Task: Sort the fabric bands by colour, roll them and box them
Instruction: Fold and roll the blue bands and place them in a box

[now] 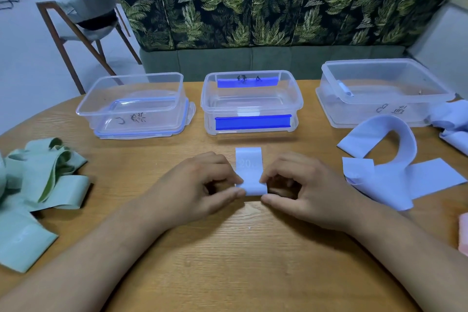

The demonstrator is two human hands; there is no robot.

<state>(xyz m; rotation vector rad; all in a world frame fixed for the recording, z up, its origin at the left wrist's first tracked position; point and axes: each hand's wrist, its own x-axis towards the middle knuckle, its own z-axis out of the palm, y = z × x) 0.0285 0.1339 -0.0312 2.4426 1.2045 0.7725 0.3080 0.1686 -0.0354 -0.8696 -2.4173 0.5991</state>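
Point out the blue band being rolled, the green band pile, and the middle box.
blue band (pixel 249 167): head view, flat part above the roll.
green band pile (pixel 48 172): head view, folded middle.
middle box (pixel 253 123): head view, front wall.

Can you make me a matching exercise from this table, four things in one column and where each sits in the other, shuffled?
Things:
1. green bands
2. box with blue strips
3. band being rolled
4. loose blue bands

Places:
A. between the left hand and right hand
B. table's left edge
C. right of the hands, in front of the right box
D. middle of the row of three boxes

Pairs: 1-B, 2-D, 3-A, 4-C
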